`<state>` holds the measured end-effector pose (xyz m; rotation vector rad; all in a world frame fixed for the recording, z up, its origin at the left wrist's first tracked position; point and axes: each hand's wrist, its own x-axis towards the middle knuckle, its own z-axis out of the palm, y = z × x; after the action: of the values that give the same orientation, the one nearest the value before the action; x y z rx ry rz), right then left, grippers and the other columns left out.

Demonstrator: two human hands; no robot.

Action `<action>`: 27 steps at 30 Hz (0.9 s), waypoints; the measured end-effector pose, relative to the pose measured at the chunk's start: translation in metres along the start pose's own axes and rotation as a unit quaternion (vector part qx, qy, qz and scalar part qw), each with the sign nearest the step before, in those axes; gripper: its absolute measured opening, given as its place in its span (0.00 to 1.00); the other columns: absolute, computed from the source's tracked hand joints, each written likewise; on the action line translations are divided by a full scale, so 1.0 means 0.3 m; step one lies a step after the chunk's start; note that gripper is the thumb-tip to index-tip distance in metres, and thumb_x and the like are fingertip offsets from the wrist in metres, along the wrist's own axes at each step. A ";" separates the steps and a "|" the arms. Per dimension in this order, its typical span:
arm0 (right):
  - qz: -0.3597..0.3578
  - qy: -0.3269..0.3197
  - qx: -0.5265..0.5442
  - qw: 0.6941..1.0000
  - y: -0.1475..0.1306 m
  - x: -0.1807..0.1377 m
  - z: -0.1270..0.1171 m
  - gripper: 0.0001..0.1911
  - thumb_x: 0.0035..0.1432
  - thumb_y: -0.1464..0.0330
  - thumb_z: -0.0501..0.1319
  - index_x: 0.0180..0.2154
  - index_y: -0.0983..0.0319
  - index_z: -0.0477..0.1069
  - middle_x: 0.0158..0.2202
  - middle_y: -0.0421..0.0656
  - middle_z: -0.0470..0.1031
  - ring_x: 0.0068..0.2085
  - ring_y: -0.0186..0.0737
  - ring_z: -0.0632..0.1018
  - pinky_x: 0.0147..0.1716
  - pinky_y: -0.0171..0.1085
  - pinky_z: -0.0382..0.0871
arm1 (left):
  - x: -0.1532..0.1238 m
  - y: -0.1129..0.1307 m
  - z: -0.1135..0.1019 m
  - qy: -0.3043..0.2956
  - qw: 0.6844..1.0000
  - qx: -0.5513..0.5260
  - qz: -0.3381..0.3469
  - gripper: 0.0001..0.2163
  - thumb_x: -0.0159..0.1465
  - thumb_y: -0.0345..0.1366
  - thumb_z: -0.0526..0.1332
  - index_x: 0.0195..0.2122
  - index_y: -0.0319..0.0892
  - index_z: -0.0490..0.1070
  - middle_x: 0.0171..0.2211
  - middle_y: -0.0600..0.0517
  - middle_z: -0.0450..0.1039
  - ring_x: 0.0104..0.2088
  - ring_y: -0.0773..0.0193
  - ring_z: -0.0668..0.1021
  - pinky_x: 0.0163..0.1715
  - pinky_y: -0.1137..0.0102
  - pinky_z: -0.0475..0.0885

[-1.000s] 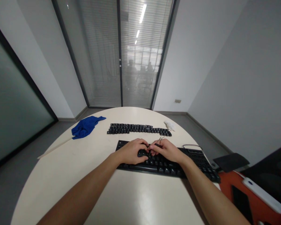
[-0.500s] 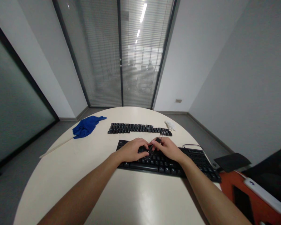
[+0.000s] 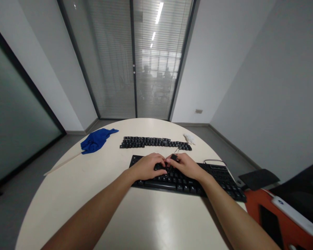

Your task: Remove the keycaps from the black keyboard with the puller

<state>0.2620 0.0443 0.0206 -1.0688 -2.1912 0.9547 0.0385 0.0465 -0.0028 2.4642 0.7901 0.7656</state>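
Observation:
A black keyboard [image 3: 159,185] lies across the near side of the table under both hands. My right hand [image 3: 187,166] is closed on a keycap puller [image 3: 174,157] with a black grip and thin wire ends. The upper wire sticks up beyond my fingers, and the lower end is down among the keys, partly hidden. My left hand [image 3: 147,167] rests over the keyboard's left half, thumb and fingertips curled toward the lower end of the puller. What its fingertips hold, if anything, is too small to make out.
Loose black keycaps [image 3: 146,141] stand in rows behind the keyboard. A blue cloth [image 3: 95,141] on a pale stick [image 3: 64,164] lies at the left, a crumpled white tissue [image 3: 190,139] at the back right. An orange chair seat [image 3: 253,205] holds a phone [image 3: 271,224] and a white power strip [image 3: 294,216].
My right hand has tilted the keycap puller slightly, and its upper wire now stands lower and a little to the left. My left hand has hardly moved.

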 end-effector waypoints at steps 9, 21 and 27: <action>0.001 0.035 0.050 0.998 0.020 0.009 0.015 0.22 0.64 0.53 0.57 0.42 0.64 0.79 0.34 0.45 0.80 0.34 0.40 0.77 0.37 0.37 0.71 | 0.002 0.004 0.007 0.025 0.999 0.020 -0.017 0.05 0.64 0.36 0.62 0.40 0.43 0.72 0.43 0.48 0.77 0.45 0.58 0.77 0.49 0.64 0.70; 0.069 0.057 0.112 0.990 0.043 0.022 0.014 0.26 0.63 0.49 0.56 0.42 0.65 0.77 0.35 0.48 0.81 0.36 0.41 0.80 0.29 0.35 0.70 | 0.013 0.014 -0.005 0.048 0.998 0.001 -0.034 0.07 0.68 0.35 0.56 0.43 0.42 0.72 0.43 0.48 0.77 0.44 0.59 0.77 0.48 0.64 0.71; 0.048 0.061 0.134 0.988 0.052 0.028 0.015 0.25 0.62 0.50 0.58 0.41 0.65 0.78 0.34 0.47 0.80 0.36 0.41 0.80 0.29 0.35 0.70 | 0.007 0.011 0.004 0.074 0.994 0.060 -0.046 0.06 0.67 0.36 0.58 0.43 0.43 0.72 0.43 0.49 0.76 0.45 0.59 0.76 0.48 0.64 0.71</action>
<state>0.2613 0.0566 0.0070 -1.0790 -1.8640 1.1571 0.0422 0.0451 -0.0011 2.4775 1.0242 0.8994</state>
